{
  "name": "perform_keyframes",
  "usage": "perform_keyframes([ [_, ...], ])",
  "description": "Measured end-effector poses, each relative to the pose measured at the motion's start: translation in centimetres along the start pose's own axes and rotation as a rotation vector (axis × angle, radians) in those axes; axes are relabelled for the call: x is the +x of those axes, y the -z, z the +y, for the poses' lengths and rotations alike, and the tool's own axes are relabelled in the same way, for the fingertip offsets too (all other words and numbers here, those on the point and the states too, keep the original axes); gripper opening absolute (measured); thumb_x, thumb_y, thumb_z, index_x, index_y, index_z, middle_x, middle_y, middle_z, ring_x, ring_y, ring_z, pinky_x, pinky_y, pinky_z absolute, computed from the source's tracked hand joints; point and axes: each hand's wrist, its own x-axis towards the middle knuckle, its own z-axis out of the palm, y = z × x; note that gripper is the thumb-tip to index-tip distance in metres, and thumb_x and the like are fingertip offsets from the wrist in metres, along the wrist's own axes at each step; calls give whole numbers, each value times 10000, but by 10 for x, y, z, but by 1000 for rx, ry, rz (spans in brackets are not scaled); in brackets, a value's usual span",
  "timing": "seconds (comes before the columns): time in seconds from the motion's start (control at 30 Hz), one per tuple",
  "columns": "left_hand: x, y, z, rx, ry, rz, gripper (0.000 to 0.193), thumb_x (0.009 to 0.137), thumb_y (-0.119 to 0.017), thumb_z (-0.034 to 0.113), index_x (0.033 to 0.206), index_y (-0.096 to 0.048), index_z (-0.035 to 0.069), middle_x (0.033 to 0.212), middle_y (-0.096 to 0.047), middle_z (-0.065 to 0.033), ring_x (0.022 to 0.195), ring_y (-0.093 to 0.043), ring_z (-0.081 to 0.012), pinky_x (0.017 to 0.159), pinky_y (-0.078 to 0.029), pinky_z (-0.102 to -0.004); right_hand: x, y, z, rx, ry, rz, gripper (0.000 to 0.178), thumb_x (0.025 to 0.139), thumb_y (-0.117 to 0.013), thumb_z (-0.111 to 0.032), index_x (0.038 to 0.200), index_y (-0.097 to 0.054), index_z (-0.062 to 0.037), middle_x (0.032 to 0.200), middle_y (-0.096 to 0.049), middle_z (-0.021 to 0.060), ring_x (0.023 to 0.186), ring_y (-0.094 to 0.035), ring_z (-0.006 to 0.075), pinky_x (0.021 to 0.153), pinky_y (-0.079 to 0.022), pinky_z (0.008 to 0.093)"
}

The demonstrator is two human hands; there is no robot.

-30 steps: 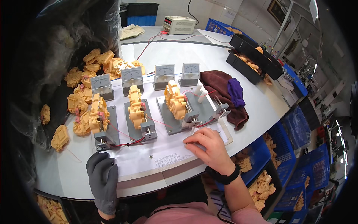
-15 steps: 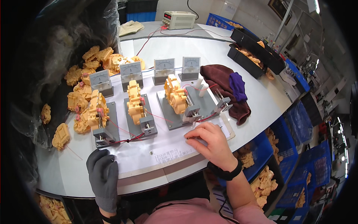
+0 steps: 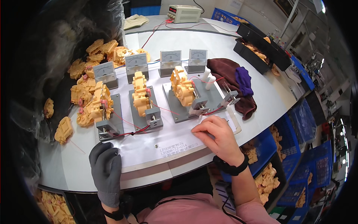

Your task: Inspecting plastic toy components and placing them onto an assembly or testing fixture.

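The gloved left hand (image 3: 105, 164) curls loosely at the near edge of the worktop (image 3: 69, 170); the bare right hand (image 3: 218, 137) sits half closed by the near right corner of the white board (image 3: 143, 151). Whether either grips anything I cannot tell. Beyond, three yellow housings (image 3: 140, 98) stand on grey fixtures (image 3: 154, 118) before four meters (image 3: 170, 56).

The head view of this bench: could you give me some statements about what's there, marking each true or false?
1. The person's left hand wears a dark grey fabric glove. True.
2. The right hand wears a matching glove. False: the right hand is bare.
3. Three yellow-orange plastic housings stand on grey fixtures. True.
4. Two rectangular dial meters stand behind them. False: four rectangular dial meters do.
5. A crumpled purple cloth lies against a maroon cloth. True.
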Motion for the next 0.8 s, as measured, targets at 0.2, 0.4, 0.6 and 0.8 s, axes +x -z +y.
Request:
perform_keyframes([
  [0.2, 0, 2, -3, 16, -17, -3, 183, 820, -681, 7, 1003, -681, -6, 1182, -609, -133, 1212, -530, -314, 1044, -414, -396, 0, -1, 0, -18, 25, 17, 117, 826, -735, -52, 939, -720, -75, 912, -631, 57, 904, -587, 245, 808, -458, 337],
  [0.4, 0, 3, -4, 43, -31, -51, 177, 871, -625, -3, 1043, -661, -22, 1245, -564, -128, 1220, -532, -263, 1044, -410, -340, -1, -5, 1, -62, 91, 88, 85, 839, -736, -110, 919, -710, -121, 856, -624, 13, 860, -595, 222, 773, -420, 339],
  [0.6, -1, 3, -3, 33, -34, -47, 183, 869, -624, -12, 1048, -662, -23, 1241, -565, -125, 1212, -536, -257, 1033, -424, -335, -3, -5, 0, -50, 69, 93, 104, 828, -749, -98, 924, -712, -109, 881, -638, 21, 857, -596, 222, 784, -424, 338],
  [0.8, 1, -1, 0, -7, 1, 18, 179, 812, -681, -1, 991, -692, 1, 1161, -624, -131, 1199, -538, -312, 1039, -416, -399, -6, 1, -24, 235, -80, 82, 212, 848, -728, -32, 1056, -688, -41, 979, -651, 81, 935, -623, 214, 818, -503, 306],
])
